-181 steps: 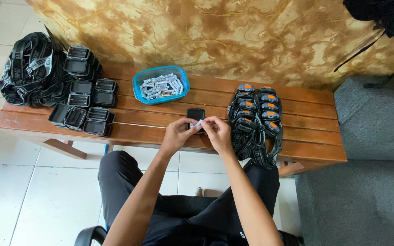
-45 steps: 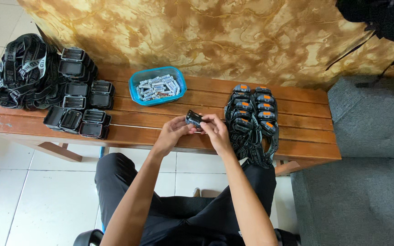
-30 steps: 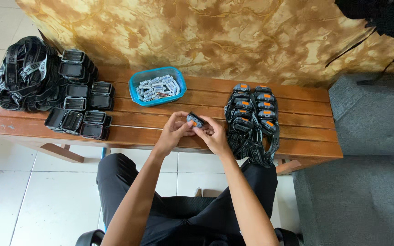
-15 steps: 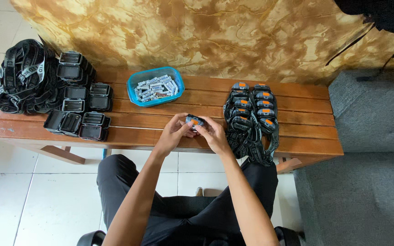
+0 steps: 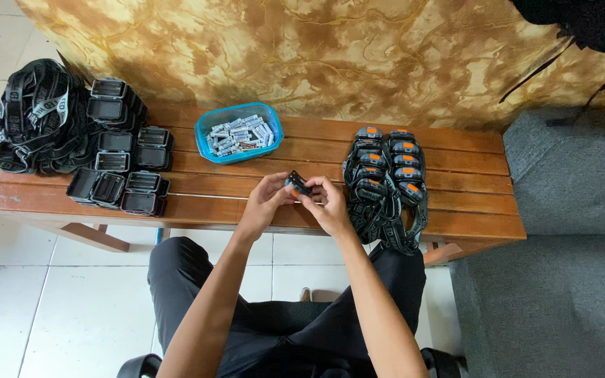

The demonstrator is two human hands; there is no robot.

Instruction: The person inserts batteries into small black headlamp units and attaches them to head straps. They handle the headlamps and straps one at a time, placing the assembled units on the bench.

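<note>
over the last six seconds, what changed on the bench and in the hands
Six seconds ago a small black unit lay on the bench just beyond the fingers. Now both hands, left hand and right hand, hold the small black unit lifted between them, with an orange spot showing. The blue tray, the empty black cases, the strap pile and the finished headlamps stayed put.

Single head view, looking steeply down from above the seated person, facing the wall, wooden bench across mid frame, hands central at arm's length, lap and floor tiles below, no second view to overlap
</note>
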